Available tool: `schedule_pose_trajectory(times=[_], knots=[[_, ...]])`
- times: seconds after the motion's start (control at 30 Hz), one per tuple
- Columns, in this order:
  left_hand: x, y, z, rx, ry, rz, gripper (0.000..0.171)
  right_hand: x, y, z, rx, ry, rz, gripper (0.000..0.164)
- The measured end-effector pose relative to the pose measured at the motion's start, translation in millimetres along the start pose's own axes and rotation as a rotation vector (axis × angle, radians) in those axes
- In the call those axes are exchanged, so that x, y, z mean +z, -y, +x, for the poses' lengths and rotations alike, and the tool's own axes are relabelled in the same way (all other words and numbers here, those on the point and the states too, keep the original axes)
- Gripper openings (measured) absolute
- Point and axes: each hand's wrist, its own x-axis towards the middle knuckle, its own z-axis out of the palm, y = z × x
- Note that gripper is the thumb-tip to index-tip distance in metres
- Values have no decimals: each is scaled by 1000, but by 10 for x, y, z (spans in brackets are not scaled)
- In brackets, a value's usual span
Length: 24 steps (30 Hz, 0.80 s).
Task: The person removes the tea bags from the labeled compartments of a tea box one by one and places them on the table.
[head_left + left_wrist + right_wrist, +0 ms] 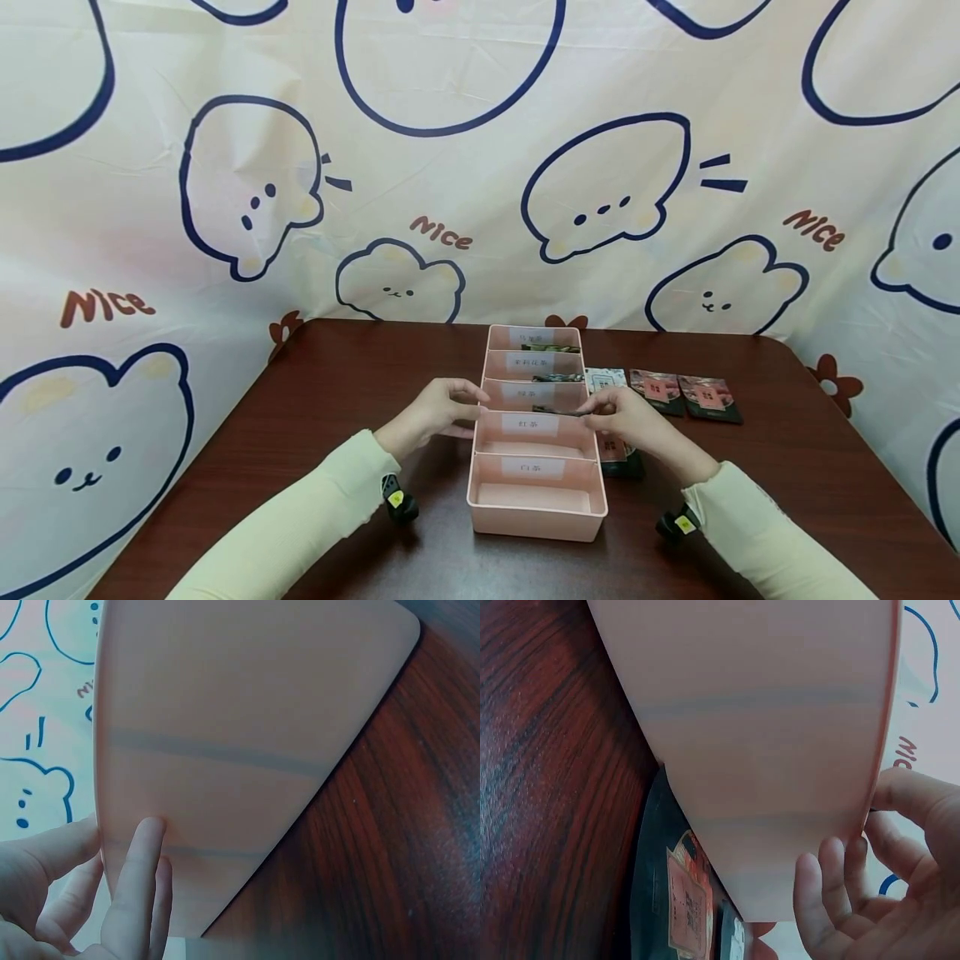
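Observation:
A long pink divided box (pixel 536 521) stands on the table, its compartments bearing white labels with Chinese characters. My left hand (pixel 438 412) is at the box's left rim. In the left wrist view, two fairly straight fingers (pixel 135 885) lie along the outer wall. At the right rim, my right hand (pixel 626 417) pinches the end of a dark tea packet (pixel 557 410), which lies mostly down in the middle compartment. Two patterned packets, a green one (pixel 551 348) and a darker one (pixel 558 377), show in the two compartments behind it. The front two compartments hold no packets.
Right of the box lie a pale blue packet (pixel 604 379) and two red-and-dark packets, one nearer (pixel 657 390) and one farther right (pixel 709 397). Another dark packet (pixel 679 892) lies against the box's right side, partly under my right hand. A printed cloth (pixel 480 167) surrounds the table (pixel 337 375).

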Motion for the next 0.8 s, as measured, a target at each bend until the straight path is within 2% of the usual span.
schedule_pose_trajectory(times=[0.27,0.43,0.63,0.8], knots=[[-6,2,14,-21,-8,7,20,-4,84,8,-17,-71,-40,8],[-1,-4,13,-21,-7,2,20,-56,139,11,-21,-123,3,13],[2,-6,9,-17,-5,-12,19,-208,200,4,-105,-173,151,17],[3,3,15,-11,-2,-5,19,-389,284,-62,-127,-188,335,7]])
